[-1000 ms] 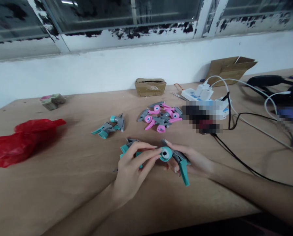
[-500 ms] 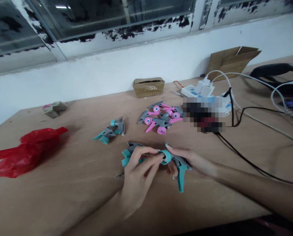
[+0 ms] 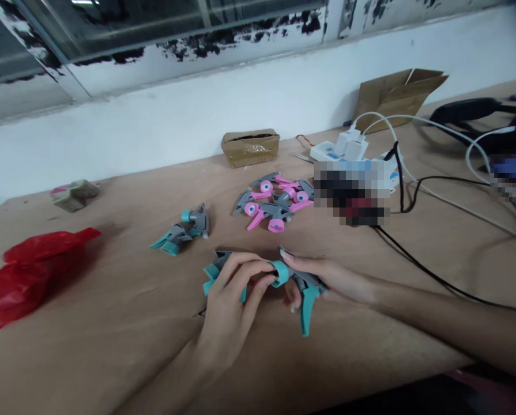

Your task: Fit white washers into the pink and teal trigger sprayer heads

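Observation:
My right hand is closed around a grey trigger sprayer head with a teal trigger, which points down toward me. Its teal collar faces left. At that collar's opening, the fingers of my left hand are pinched together; whatever small thing they grip is hidden. Under and behind my left hand lie more grey-and-teal sprayer heads, partly covered. Further left rests a small group of teal sprayer heads. Beyond my hands is a pile of grey-and-pink sprayer heads.
A red plastic bag lies at the left, with a small greyish block behind it. Against the wall stand a small cardboard box and a larger open carton. A power strip and cables occupy the right.
The view has turned slightly, so everything sits further left. My left fingers have shifted a little at the collar's opening; my right hand keeps its hold on the sprayer head.

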`<action>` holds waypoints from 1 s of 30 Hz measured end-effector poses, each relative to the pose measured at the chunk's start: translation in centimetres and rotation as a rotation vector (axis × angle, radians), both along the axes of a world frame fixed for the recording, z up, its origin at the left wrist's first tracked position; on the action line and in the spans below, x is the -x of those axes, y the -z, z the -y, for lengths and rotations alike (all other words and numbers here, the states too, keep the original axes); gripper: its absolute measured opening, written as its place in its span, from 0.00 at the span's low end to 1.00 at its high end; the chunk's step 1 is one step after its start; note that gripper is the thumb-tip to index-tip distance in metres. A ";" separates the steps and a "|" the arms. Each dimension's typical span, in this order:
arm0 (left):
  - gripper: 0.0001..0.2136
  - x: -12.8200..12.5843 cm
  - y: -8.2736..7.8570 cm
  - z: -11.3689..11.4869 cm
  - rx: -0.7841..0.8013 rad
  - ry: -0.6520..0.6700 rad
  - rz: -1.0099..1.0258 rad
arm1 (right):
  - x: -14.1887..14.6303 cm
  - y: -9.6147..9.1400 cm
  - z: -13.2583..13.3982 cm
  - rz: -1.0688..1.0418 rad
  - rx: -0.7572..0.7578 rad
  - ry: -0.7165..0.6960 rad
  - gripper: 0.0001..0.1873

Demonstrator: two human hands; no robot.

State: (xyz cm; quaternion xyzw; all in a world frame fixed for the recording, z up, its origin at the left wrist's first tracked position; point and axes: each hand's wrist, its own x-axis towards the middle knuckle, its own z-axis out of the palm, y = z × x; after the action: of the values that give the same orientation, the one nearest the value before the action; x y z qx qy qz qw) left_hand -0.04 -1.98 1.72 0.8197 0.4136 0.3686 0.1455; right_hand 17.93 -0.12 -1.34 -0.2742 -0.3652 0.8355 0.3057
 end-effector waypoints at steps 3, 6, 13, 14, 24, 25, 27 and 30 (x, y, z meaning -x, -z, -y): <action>0.06 0.0 0.1 0.2 0.017 -0.011 0.021 | -0.1 -0.2 0.0 0.001 -0.023 -0.014 0.21; 0.06 0.0 0.3 0.3 0.032 -0.009 0.063 | -0.1 -0.4 0.0 -0.005 -0.025 -0.011 0.22; 0.10 0.1 0.4 0.3 0.231 -0.007 0.219 | -0.6 -0.3 0.1 -0.036 0.041 -0.034 0.24; 0.11 0.0 0.3 0.3 0.292 -0.002 0.235 | -0.6 -0.2 0.1 -0.054 0.040 -0.034 0.24; 0.11 -0.4 -0.7 0.4 0.562 0.123 0.348 | -0.3 -0.5 1.0 0.063 -0.132 -0.001 0.15; 0.11 -0.4 -0.8 0.4 0.581 0.134 0.351 | -0.3 -0.5 1.1 0.076 -0.144 0.008 0.15; 0.10 -0.4 -1.0 0.3 0.603 0.142 0.359 | -0.2 -0.4 1.2 0.090 -0.175 0.031 0.14; 0.08 -0.5 -1.0 0.2 0.615 0.159 0.379 | -0.1 -0.3 1.5 0.124 -0.273 0.079 0.13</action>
State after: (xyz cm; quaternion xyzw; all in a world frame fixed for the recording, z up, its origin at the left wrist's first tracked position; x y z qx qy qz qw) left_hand 0.43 -2.20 2.75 0.6846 0.4059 0.3598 0.4870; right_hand 18.01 -1.63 -1.08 -0.2954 -0.4825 0.7467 0.3498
